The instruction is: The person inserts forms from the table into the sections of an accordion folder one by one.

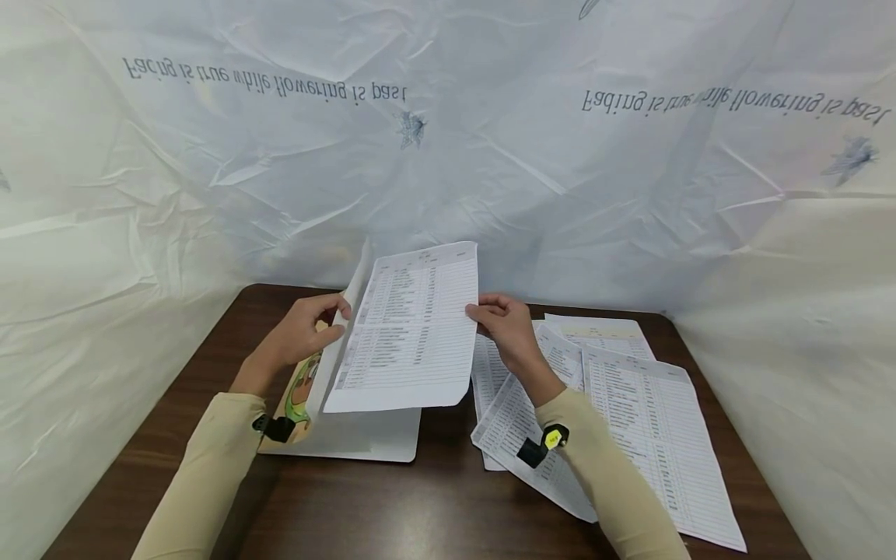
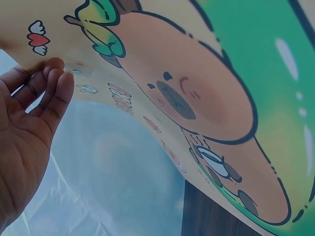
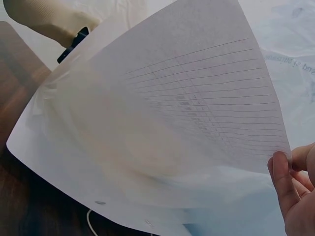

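My left hand (image 1: pixel 301 334) pinches the edge of the raised cover of a folder (image 1: pixel 378 442), which lies at the left of the table. In the left wrist view the cover's outer side (image 2: pixel 197 73) shows a brown cartoon animal in green. A printed sheet (image 1: pixel 413 327) with ruled table rows is tilted up over the folder's white inside. Its right edge is pinched between the thumb and fingers of my right hand (image 1: pixel 514 334). From the right wrist view, the back of this sheet (image 3: pixel 206 93) shows the lines through, with the folder's pale inside beneath.
Several printed sheets (image 1: pixel 658 435) lie overlapping on the right of the dark wooden table (image 1: pixel 392 505), partly under my right forearm. Whitish plastic sheeting (image 1: pixel 448 179) with upside-down lettering hangs behind the table and along its sides. Each wrist wears a small black strap device.
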A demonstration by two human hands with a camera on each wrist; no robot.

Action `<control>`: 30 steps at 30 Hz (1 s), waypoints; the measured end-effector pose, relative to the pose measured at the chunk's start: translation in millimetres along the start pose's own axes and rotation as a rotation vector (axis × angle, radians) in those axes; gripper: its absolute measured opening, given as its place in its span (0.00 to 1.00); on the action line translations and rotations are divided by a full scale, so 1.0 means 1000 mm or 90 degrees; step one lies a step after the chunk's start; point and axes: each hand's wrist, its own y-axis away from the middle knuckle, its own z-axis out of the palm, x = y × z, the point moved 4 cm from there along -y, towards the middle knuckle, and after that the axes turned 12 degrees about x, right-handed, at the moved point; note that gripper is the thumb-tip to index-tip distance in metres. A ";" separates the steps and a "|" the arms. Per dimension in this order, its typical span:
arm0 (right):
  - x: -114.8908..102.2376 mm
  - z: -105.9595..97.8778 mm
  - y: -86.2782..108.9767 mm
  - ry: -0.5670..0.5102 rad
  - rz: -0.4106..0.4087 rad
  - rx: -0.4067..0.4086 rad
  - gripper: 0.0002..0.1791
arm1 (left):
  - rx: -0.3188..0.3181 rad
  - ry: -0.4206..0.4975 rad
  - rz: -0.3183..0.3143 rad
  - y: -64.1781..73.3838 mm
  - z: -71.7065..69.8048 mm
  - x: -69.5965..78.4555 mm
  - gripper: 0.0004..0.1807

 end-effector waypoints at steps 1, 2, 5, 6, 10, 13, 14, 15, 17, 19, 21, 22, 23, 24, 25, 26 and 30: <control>0.000 0.001 0.000 0.000 0.001 0.001 0.19 | 0.001 0.000 0.001 0.000 0.000 0.000 0.06; 0.001 0.002 0.001 0.002 0.002 0.001 0.19 | 0.002 0.001 0.003 0.000 0.000 0.000 0.06; 0.002 0.004 0.002 0.004 0.008 0.000 0.18 | 0.006 0.000 0.006 -0.001 0.001 -0.001 0.06; 0.002 0.004 0.002 0.005 0.010 0.000 0.18 | 0.007 0.001 0.005 -0.001 0.001 0.000 0.06; 0.004 0.006 0.003 0.011 0.013 -0.010 0.18 | 0.005 0.000 0.003 -0.001 0.001 0.001 0.06; 0.004 0.008 0.004 0.016 0.011 -0.019 0.18 | 0.002 0.000 -0.002 -0.001 0.001 0.001 0.07; 0.004 0.009 0.004 0.017 0.010 -0.020 0.18 | 0.001 0.001 -0.008 0.000 0.002 0.001 0.07; 0.004 0.010 0.005 0.021 0.008 -0.022 0.19 | 0.001 0.001 -0.009 0.000 0.002 0.001 0.07; 0.004 0.012 0.005 0.026 0.007 -0.025 0.19 | 0.002 0.002 -0.008 0.000 0.001 0.001 0.07; 0.004 0.015 0.006 0.028 0.004 -0.028 0.19 | 0.003 0.004 -0.005 0.001 0.001 0.001 0.06; 0.003 0.019 0.005 0.029 0.002 -0.032 0.19 | 0.004 0.004 -0.004 0.001 0.001 0.001 0.06; 0.003 0.020 0.006 0.028 0.001 -0.034 0.19 | 0.004 0.005 -0.003 0.001 0.001 0.001 0.06; 0.003 0.022 0.006 0.029 0.000 -0.034 0.19 | 0.002 0.005 -0.004 0.001 0.000 0.002 0.06; 0.002 0.023 0.005 0.031 -0.001 -0.034 0.19 | 0.002 0.006 -0.003 0.001 0.000 0.003 0.06; 0.002 0.024 0.005 0.032 -0.002 -0.033 0.18 | 0.001 0.006 -0.004 0.001 0.000 0.003 0.06; 0.002 0.025 0.005 0.033 -0.003 -0.033 0.18 | 0.000 0.006 -0.003 0.001 0.000 0.004 0.06; 0.000 0.027 0.003 0.046 -0.012 -0.026 0.18 | 0.000 -0.001 -0.003 0.001 -0.001 0.004 0.06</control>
